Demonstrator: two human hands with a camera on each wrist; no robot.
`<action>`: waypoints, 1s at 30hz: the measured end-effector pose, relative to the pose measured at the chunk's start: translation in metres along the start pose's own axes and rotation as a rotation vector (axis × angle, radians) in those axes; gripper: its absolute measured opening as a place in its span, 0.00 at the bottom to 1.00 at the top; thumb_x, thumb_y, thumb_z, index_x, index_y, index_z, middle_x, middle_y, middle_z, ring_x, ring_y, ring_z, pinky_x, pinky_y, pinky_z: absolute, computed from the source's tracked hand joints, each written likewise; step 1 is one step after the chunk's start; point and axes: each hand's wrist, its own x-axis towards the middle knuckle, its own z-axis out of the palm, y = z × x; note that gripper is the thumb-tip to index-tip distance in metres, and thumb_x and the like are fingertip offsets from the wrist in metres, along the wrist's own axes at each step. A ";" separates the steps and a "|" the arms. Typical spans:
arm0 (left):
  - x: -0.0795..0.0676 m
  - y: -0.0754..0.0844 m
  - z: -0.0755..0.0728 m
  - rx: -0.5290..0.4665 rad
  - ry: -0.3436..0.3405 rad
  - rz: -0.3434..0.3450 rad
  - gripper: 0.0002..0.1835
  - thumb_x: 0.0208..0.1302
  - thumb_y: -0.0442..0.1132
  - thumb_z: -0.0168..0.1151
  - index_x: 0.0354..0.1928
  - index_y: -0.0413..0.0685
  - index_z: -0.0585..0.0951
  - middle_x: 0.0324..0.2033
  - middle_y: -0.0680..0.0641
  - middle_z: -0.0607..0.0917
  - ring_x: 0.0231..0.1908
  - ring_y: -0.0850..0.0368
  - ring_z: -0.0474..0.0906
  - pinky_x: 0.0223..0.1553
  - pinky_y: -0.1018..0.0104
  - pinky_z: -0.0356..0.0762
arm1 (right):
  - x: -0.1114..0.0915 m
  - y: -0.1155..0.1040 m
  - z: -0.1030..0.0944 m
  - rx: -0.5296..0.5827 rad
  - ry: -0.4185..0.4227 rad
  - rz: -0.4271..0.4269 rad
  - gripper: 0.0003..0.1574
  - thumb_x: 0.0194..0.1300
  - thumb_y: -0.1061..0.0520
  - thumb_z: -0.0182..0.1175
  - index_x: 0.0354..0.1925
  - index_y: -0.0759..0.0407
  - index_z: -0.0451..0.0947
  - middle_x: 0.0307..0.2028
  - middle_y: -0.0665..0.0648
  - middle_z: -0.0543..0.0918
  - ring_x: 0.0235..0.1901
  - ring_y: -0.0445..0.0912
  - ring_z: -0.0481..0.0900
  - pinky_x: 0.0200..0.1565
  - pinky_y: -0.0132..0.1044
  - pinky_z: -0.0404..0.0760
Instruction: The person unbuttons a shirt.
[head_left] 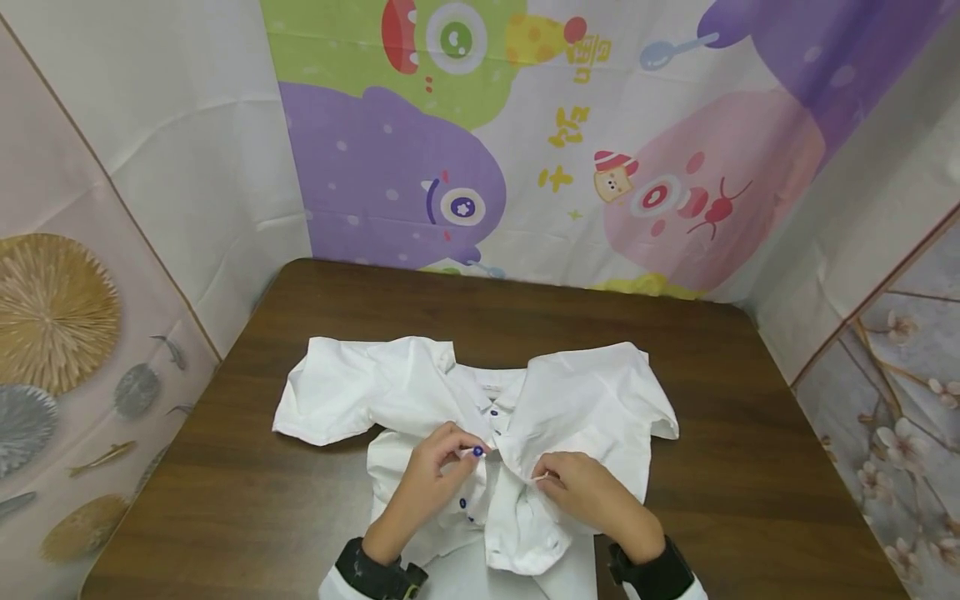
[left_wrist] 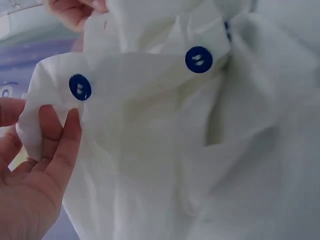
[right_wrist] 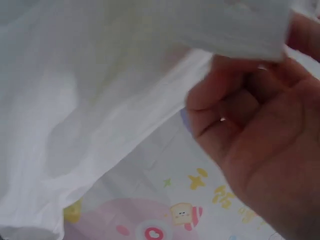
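Note:
A white short-sleeved shirt (head_left: 585, 400) with dark blue buttons lies on the table, its collar toward the far side and its front partly undone. My left hand (head_left: 435, 471) pinches the button edge of the shirt beside a blue button (left_wrist: 80, 87); a second blue button (left_wrist: 199, 59) shows farther along that edge in the left wrist view. On the other front edge, my right hand (head_left: 581, 487) grips the fabric between thumb and curled fingers, lifting it a little. In the right wrist view this hand (right_wrist: 265, 125) holds the cloth, which hides part of the fingers.
The brown wooden table (head_left: 720, 467) extends on both sides of the shirt. A cartoon-printed cloth (head_left: 555, 242) hangs behind its far edge. Patterned hangings stand at left and right. Black bands (head_left: 375, 571) circle both wrists.

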 end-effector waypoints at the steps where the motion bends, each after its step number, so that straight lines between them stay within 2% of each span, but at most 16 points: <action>1: -0.003 -0.002 0.001 0.003 -0.009 0.006 0.09 0.56 0.25 0.58 0.34 0.43 0.83 0.29 0.47 0.78 0.33 0.66 0.75 0.35 0.71 0.79 | 0.001 -0.002 0.001 -0.011 -0.002 0.011 0.02 0.61 0.59 0.58 0.31 0.54 0.77 0.25 0.45 0.75 0.26 0.36 0.68 0.32 0.31 0.71; 2: -0.005 -0.004 0.002 0.006 -0.019 0.011 0.09 0.56 0.24 0.58 0.34 0.44 0.83 0.29 0.48 0.78 0.33 0.66 0.75 0.35 0.71 0.79 | 0.002 -0.005 0.001 -0.019 0.005 0.021 0.02 0.61 0.58 0.59 0.33 0.54 0.76 0.26 0.45 0.74 0.27 0.37 0.67 0.31 0.31 0.69; 7: -0.014 -0.009 0.006 0.048 -0.072 0.009 0.10 0.55 0.26 0.59 0.35 0.46 0.82 0.29 0.50 0.77 0.32 0.67 0.75 0.34 0.71 0.78 | 0.015 -0.023 0.004 -0.023 0.137 0.036 0.17 0.57 0.47 0.64 0.38 0.55 0.74 0.28 0.48 0.70 0.28 0.39 0.64 0.30 0.30 0.64; 11: -0.018 -0.009 0.007 0.081 -0.112 0.000 0.09 0.54 0.27 0.58 0.35 0.47 0.83 0.29 0.51 0.77 0.31 0.67 0.74 0.34 0.72 0.77 | 0.032 -0.031 0.013 -0.105 0.228 -0.001 0.17 0.57 0.47 0.64 0.37 0.57 0.75 0.29 0.50 0.71 0.30 0.42 0.67 0.32 0.32 0.68; 15: -0.020 -0.009 0.009 0.120 -0.154 0.001 0.09 0.55 0.29 0.58 0.35 0.49 0.83 0.30 0.51 0.77 0.29 0.69 0.72 0.32 0.72 0.75 | 0.045 -0.034 0.024 -0.276 0.234 -0.025 0.18 0.55 0.48 0.66 0.35 0.61 0.78 0.30 0.54 0.75 0.31 0.47 0.72 0.33 0.37 0.73; 20: -0.024 -0.010 0.010 0.157 -0.202 0.000 0.09 0.55 0.29 0.59 0.35 0.49 0.84 0.31 0.50 0.77 0.29 0.70 0.71 0.32 0.72 0.75 | 0.051 -0.031 0.037 -0.453 0.233 -0.020 0.19 0.51 0.46 0.68 0.32 0.61 0.81 0.27 0.56 0.76 0.26 0.48 0.72 0.28 0.38 0.72; 25: -0.026 -0.011 0.011 0.186 -0.229 -0.012 0.09 0.54 0.29 0.59 0.34 0.49 0.84 0.30 0.51 0.76 0.29 0.68 0.71 0.32 0.73 0.73 | 0.051 -0.027 0.044 -0.474 0.223 0.039 0.11 0.53 0.52 0.66 0.30 0.59 0.82 0.24 0.55 0.76 0.23 0.48 0.74 0.25 0.38 0.70; 27: -0.028 -0.013 0.012 0.200 -0.249 -0.025 0.09 0.55 0.30 0.59 0.35 0.50 0.84 0.29 0.51 0.75 0.29 0.67 0.70 0.32 0.74 0.72 | 0.050 -0.024 0.045 -0.462 0.229 0.038 0.07 0.53 0.55 0.66 0.27 0.58 0.82 0.22 0.54 0.75 0.22 0.48 0.75 0.24 0.37 0.71; 30: -0.031 -0.015 0.014 0.206 -0.285 -0.046 0.09 0.56 0.30 0.58 0.36 0.50 0.83 0.30 0.51 0.74 0.29 0.67 0.69 0.30 0.76 0.70 | 0.048 -0.019 0.048 -0.452 0.253 0.015 0.08 0.52 0.56 0.67 0.22 0.57 0.79 0.19 0.54 0.75 0.20 0.48 0.77 0.22 0.38 0.74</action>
